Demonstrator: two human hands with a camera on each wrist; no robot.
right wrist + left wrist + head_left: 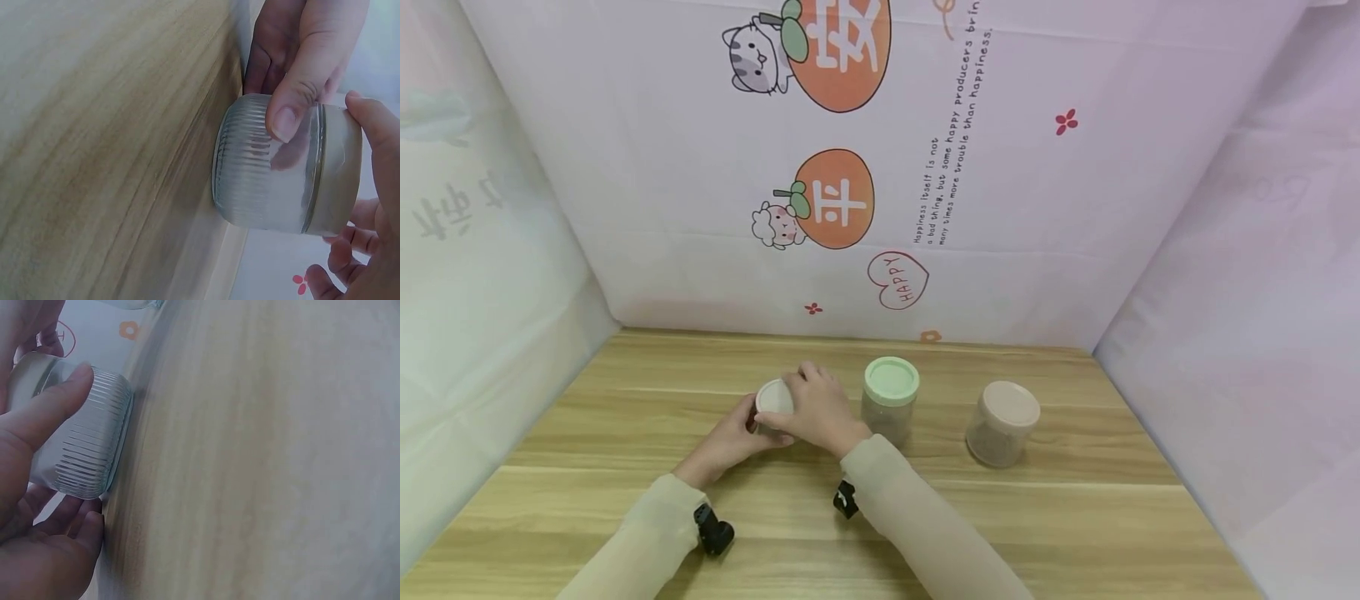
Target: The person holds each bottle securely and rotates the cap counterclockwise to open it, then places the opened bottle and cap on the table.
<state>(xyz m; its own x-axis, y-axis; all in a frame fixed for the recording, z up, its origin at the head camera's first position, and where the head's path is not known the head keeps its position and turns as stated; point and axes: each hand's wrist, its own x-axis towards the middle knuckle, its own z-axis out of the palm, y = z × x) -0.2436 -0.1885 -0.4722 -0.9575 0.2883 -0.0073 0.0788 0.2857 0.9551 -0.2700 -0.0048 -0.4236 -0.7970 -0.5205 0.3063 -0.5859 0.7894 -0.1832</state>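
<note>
A clear glass jar (253,169) with ribbed sides and a white lid (772,397) stands upright on the wooden table, left of centre in the head view. My left hand (733,442) grips the glass body, its thumb (59,403) lying along the near side. At the lid is my right hand (823,412), its thumb and bent fingers around the rim. In the right wrist view the right thumb touches the lid's edge, while some of its fingers stand a little off the other side. The right hand covers part of the lid in the head view.
Just right of my right hand stands a jar with a green lid (891,381). Farther right is a jar with a pale pink-beige lid (1011,405). Printed white cloth (1000,275) hangs behind the table (1075,533), with more cloth at both sides.
</note>
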